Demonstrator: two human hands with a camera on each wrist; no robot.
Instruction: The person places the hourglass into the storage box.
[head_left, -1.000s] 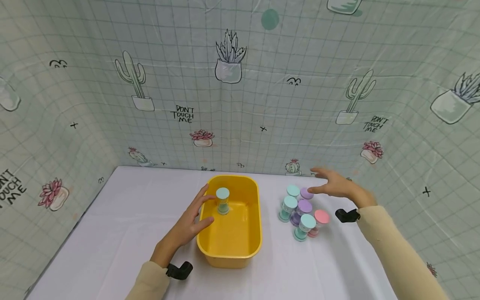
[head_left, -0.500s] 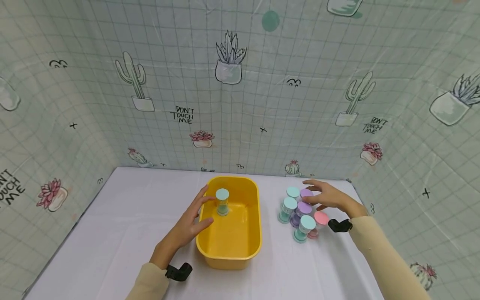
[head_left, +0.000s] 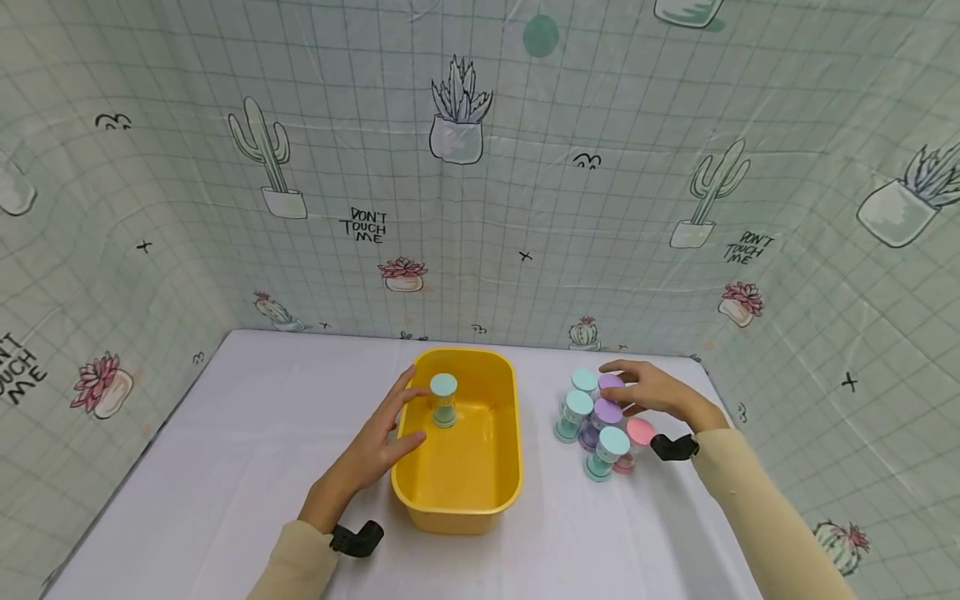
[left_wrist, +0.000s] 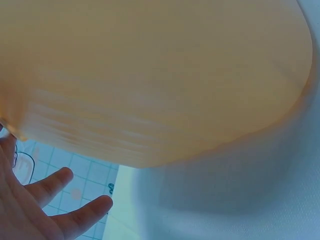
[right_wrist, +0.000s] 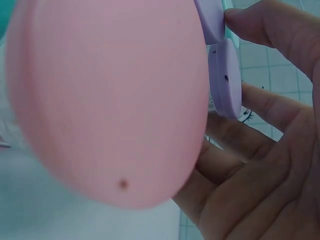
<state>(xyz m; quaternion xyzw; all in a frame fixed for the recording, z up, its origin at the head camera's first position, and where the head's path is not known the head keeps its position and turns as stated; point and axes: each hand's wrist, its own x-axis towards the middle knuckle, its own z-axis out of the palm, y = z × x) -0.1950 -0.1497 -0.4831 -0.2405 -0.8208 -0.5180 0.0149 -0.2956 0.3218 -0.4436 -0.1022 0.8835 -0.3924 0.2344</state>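
Note:
My left hand (head_left: 377, 440) lies at the left side of a yellow plastic bin (head_left: 456, 510), fingers spread, thumb reaching over the rim. Inside the bin stands a sand timer with mint caps (head_left: 444, 400), its top overlapped closely by a fingertip in the head view. My right hand (head_left: 654, 392) reaches into a cluster of sand timers and curls its thumb and fingers round the rear purple sand timer (head_left: 611, 381). In the right wrist view, that timer's purple cap (right_wrist: 230, 80) shows between thumb and fingers. The hand partly hides it.
Beside the right hand stand another purple sand timer (head_left: 607, 411), a pink one (head_left: 641, 432) and several mint ones (head_left: 612, 443), packed close together. A white cloth covers the table (head_left: 300, 392). A patterned curtain (head_left: 487, 208) rises behind it and at both sides.
My right hand has come down and left onto the rear purple sand timer, its thumb and fingers drawing nearer each other. The left hand stays in place.

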